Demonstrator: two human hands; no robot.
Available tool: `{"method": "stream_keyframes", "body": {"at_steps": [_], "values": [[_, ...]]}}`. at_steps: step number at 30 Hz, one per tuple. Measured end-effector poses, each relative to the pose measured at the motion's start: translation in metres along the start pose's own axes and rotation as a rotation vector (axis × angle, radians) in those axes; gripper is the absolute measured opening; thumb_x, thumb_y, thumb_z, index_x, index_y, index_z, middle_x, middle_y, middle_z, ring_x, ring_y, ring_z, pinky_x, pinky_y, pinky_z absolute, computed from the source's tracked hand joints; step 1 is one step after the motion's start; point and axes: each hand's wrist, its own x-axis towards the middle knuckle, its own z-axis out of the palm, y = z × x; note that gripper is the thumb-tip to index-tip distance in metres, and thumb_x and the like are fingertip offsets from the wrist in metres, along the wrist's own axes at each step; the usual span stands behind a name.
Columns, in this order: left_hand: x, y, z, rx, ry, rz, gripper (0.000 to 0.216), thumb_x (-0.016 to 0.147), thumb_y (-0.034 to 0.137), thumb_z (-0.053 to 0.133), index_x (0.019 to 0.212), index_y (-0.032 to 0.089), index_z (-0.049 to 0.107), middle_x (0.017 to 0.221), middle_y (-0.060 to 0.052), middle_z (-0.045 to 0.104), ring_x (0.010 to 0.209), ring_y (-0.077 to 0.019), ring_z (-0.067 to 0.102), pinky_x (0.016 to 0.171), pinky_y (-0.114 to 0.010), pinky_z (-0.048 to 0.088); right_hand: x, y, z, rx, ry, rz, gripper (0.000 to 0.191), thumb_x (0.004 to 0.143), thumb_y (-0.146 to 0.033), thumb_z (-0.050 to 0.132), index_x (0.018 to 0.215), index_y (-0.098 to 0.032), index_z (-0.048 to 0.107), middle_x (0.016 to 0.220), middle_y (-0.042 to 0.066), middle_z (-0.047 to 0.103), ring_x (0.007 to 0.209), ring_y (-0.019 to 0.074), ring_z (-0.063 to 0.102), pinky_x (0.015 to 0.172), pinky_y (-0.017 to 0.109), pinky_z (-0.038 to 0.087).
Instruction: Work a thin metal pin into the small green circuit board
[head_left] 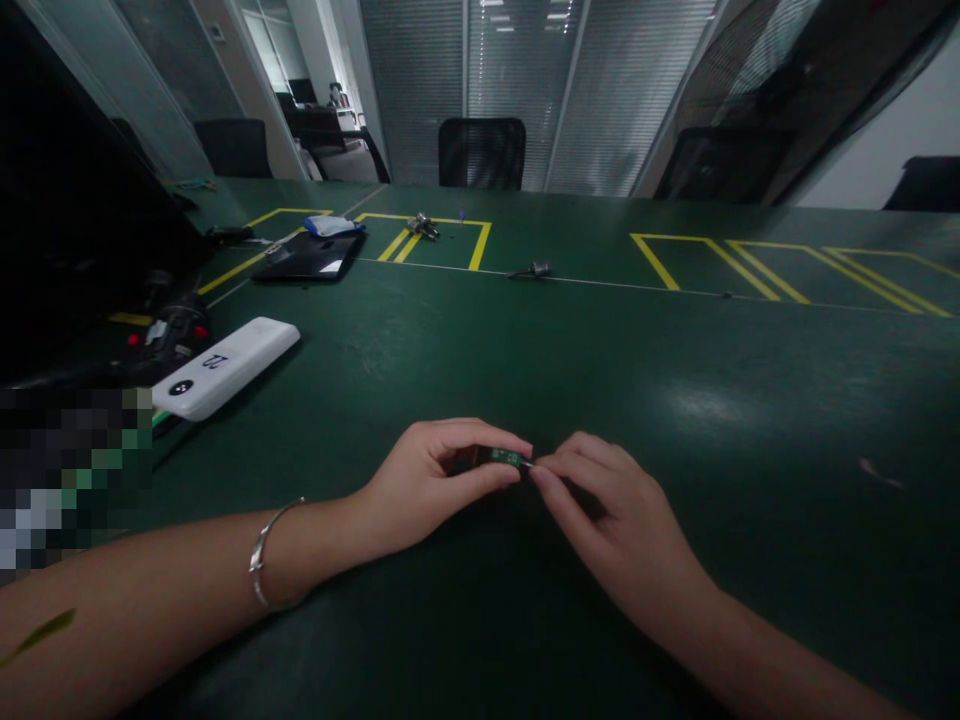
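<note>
Between the thumb and fingers of my left hand (442,475) is a small green circuit board (504,457), partly covered by the fingers. My right hand (607,500) pinches a thin, light-coloured piece (528,464) at the board's right end. Whether that piece is joined to the board or only touching it, I cannot tell. Both hands are close together, low over the green table (480,360), near its front.
On the left lies a white power bank (229,368) marked 22. Behind it sit a black flat case (311,256) and a blue-white packet (332,227). Farther back are small metal parts (424,227) and a small motor-like cylinder (540,268). Yellow tape (480,245) outlines areas.
</note>
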Motion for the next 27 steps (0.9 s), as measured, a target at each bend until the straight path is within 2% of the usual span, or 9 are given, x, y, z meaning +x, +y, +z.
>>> {"method": "stream_keyframes", "body": {"at_steps": [6, 11, 19, 24, 27], "values": [[0.002, -0.005, -0.001, -0.088, 0.061, -0.046, 0.028, 0.086, 0.018, 0.069, 0.114, 0.019, 0.069, 0.111, -0.005, 0.072, 0.098, -0.0155, 0.068, 0.085, -0.026, 0.055, 0.0, -0.004, -0.002, 0.069, 0.0, -0.021, 0.023, 0.096, -0.026, 0.048, 0.086, -0.021, 0.068, 0.082, 0.003, 0.062, 0.076, 0.0182, 0.059, 0.066, 0.033, 0.044], [0.001, -0.003, 0.0, 0.026, -0.009, -0.008, 0.026, 0.088, 0.018, 0.066, 0.113, 0.018, 0.07, 0.112, -0.006, 0.071, 0.101, -0.0184, 0.067, 0.087, -0.03, 0.054, -0.001, -0.006, -0.004, 0.132, -0.051, -0.086, 0.022, 0.096, -0.024, 0.049, 0.088, -0.022, 0.069, 0.082, 0.002, 0.063, 0.075, 0.0165, 0.06, 0.067, 0.031, 0.046], [0.0, 0.007, -0.002, 0.028, -0.065, -0.016, 0.032, 0.098, 0.015, 0.045, 0.124, 0.016, 0.065, 0.124, -0.01, 0.068, 0.116, -0.0209, 0.062, 0.097, -0.035, 0.051, -0.001, -0.004, -0.002, 0.135, 0.012, -0.009, 0.022, 0.097, -0.026, 0.047, 0.089, -0.021, 0.067, 0.082, 0.003, 0.063, 0.074, 0.0165, 0.061, 0.064, 0.029, 0.047], [0.0, 0.003, -0.002, -0.019, -0.083, 0.007, 0.033, 0.095, 0.009, 0.046, 0.122, 0.016, 0.064, 0.13, -0.009, 0.065, 0.123, -0.0198, 0.058, 0.108, -0.037, 0.043, -0.001, -0.004, -0.002, 0.141, 0.03, -0.006, 0.02, 0.097, -0.024, 0.048, 0.089, -0.02, 0.066, 0.082, 0.003, 0.062, 0.074, 0.0161, 0.06, 0.066, 0.029, 0.047], [0.0, 0.0, 0.001, -0.134, -0.112, 0.006, 0.029, 0.092, 0.007, 0.052, 0.117, 0.016, 0.064, 0.135, -0.011, 0.06, 0.12, -0.0202, 0.06, 0.104, -0.037, 0.047, 0.0, -0.004, -0.002, 0.158, 0.021, -0.023, 0.021, 0.097, -0.024, 0.048, 0.088, -0.02, 0.065, 0.082, 0.003, 0.062, 0.075, 0.0157, 0.06, 0.067, 0.029, 0.047]]}}
